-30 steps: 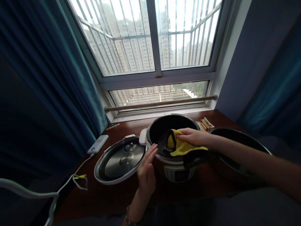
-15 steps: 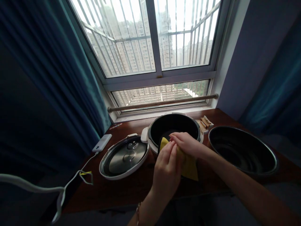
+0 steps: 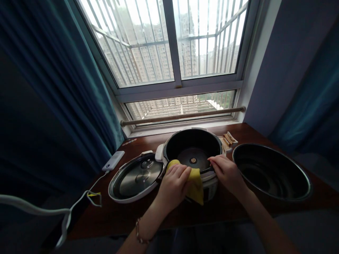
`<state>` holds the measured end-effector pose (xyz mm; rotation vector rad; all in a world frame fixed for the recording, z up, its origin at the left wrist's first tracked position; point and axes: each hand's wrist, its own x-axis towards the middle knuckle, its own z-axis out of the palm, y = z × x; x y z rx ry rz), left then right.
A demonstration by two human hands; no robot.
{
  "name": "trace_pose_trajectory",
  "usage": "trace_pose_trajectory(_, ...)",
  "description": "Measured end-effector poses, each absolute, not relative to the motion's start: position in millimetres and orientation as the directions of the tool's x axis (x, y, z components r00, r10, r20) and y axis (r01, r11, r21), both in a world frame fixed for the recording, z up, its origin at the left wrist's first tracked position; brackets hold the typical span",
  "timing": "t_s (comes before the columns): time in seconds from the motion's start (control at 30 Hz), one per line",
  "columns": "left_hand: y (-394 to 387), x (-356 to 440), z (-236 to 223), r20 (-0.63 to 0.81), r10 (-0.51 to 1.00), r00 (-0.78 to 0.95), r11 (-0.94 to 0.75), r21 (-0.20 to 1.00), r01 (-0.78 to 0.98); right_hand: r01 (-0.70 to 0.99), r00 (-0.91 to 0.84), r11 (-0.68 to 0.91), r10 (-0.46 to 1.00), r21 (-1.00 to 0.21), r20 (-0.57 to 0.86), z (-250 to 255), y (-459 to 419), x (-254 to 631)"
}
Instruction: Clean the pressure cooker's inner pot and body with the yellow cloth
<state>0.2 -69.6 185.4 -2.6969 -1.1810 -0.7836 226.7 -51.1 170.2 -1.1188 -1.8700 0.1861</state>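
Plainly held the yellow cloth [image 3: 195, 188] in the left hand [image 3: 173, 185], with the fingers curled closely over the fabric. Had the cloth draped at the near left rim of the cooker [image 3: 212, 187], with one end up on the edge and a loose corner hanging down outside the front. Wore a bracelet [image 3: 140, 233] on the left wrist. Held the right hand [image 3: 227, 173] at the near right side of the rim, with thumb and forefinger drawn narrowly together; could not tell whether pinching anything or touching the rim. Saw into the open cooker, dark inside, with a small round disc [image 3: 193, 160] at the middle of its floor. Noted the lid [image 3: 139, 176] just beside the cooker on the left, with its shiny metal side facing up, and the black pot [image 3: 272, 173] near the cooker on the right, open side up. Saw small wooden pieces [image 3: 228, 140] behind the right hand. Spotted a white device [image 3: 113, 161] left of the lid, with a white cable [image 3: 39, 212] running off leftward. Had everything before a barred window [image 3: 206, 46], on a dark wooden table [image 3: 249, 135].
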Motion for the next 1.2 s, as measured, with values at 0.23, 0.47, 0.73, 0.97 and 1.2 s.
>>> trace_pose_trajectory(0.23,-20,-52,225,0.210,0.610,0.764,-0.785,0.288,0.548,0.558,-0.093,0.675,0.629,-0.483,0.772,151,-46,222)
trace_pose_trajectory(0.47,51,-82,229,0.182,0.611,0.771,-0.773,0.347,0.531,0.501,-0.094,0.712,0.610,-0.492,0.787,149,-47,222)
trace_pose_trajectory(0.73,135,-61,224,0.147,0.536,0.832,-0.833,0.255,0.491,0.509,-0.062,0.733,0.555,-0.452,0.829,141,-43,218)
trace_pose_trajectory(0.97,164,-6,223,0.050,0.352,0.934,-0.936,0.000,0.353,0.530,-0.035,0.718,0.550,-0.451,0.835,138,-42,217)
trace_pose_trajectory(1.2,154,-17,222,-0.033,0.408,0.912,-0.909,-0.110,0.402,0.542,-0.064,0.710,0.569,-0.450,0.820,138,-43,218)
